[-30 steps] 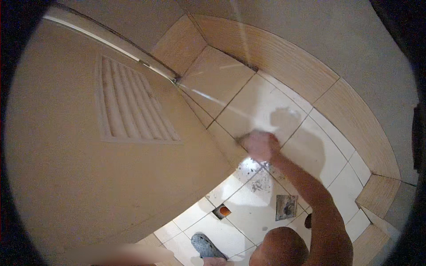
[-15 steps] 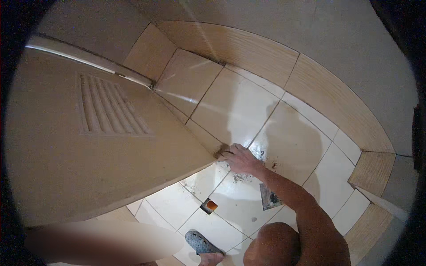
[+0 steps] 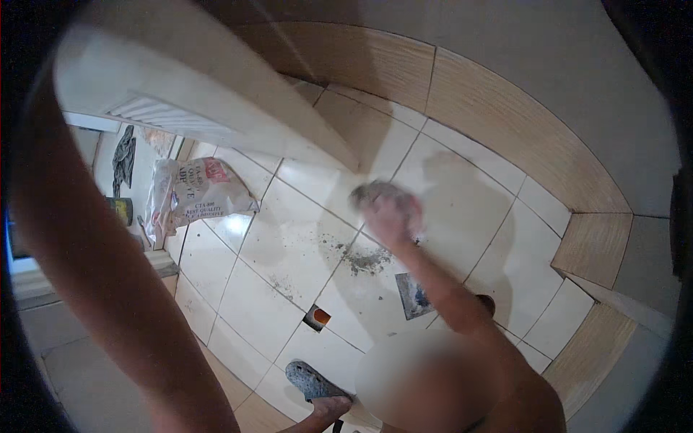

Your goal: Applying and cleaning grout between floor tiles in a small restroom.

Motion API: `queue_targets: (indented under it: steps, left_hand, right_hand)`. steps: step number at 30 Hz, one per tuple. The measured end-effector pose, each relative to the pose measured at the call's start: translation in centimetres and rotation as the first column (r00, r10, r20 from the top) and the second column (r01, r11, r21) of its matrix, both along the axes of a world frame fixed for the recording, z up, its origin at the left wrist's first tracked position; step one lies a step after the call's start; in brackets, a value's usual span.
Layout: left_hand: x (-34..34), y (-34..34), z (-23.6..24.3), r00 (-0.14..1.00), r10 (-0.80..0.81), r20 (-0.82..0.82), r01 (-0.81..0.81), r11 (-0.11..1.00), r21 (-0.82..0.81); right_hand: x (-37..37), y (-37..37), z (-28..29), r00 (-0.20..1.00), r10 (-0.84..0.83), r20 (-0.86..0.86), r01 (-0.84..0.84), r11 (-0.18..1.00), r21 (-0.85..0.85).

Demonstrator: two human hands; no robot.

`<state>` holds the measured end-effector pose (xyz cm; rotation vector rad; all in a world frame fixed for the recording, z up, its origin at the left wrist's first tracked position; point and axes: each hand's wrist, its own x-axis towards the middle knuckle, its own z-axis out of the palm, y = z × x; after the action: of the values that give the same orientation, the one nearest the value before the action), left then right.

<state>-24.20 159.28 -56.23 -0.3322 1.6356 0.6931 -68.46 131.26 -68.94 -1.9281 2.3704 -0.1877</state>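
My right hand (image 3: 390, 220), smeared by motion, is closed on a shaggy grey rag (image 3: 379, 193) over the white floor tiles. Just below it lies a scatter of grey crumbs (image 3: 367, 260). A flat square grey plate (image 3: 413, 294) rests beside my right forearm. Up the left side runs my left arm (image 3: 94, 267), raised toward the door (image 3: 289, 94); its hand is beyond the picture.
A square floor hole (image 3: 317, 318) shows an orange pipe. Beyond the doorway edge slumps a white printed sack (image 3: 206, 191), with a dark crumpled cloth (image 3: 124, 159) farther off. My foot wears a grey clog (image 3: 312, 381). Wood-look skirting (image 3: 505, 115) borders the walls.
The door has swung up and away, uncovering the sack and more floor. My left arm has come into view, raised. My right hand has moved off the door's corner with the rag.
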Motion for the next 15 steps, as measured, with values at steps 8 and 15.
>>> queue_targets:
  steps: [8, 15]
  left_hand:
    - [-19.4, -38.4, 14.4, 0.718, 0.676, -0.168, -0.696, 0.7, -0.16]
    - [-37.1, -40.1, 24.2, -0.341, -0.634, -0.694, -0.799, 0.585, -0.142]
  right_hand:
    - [-8.5, 6.5, 6.0, 0.926, -0.376, 0.043, 0.371, 0.924, 0.096]
    - [-11.7, 12.7, 3.5, 0.818, -0.548, 0.176, 0.568, 0.718, -0.403]
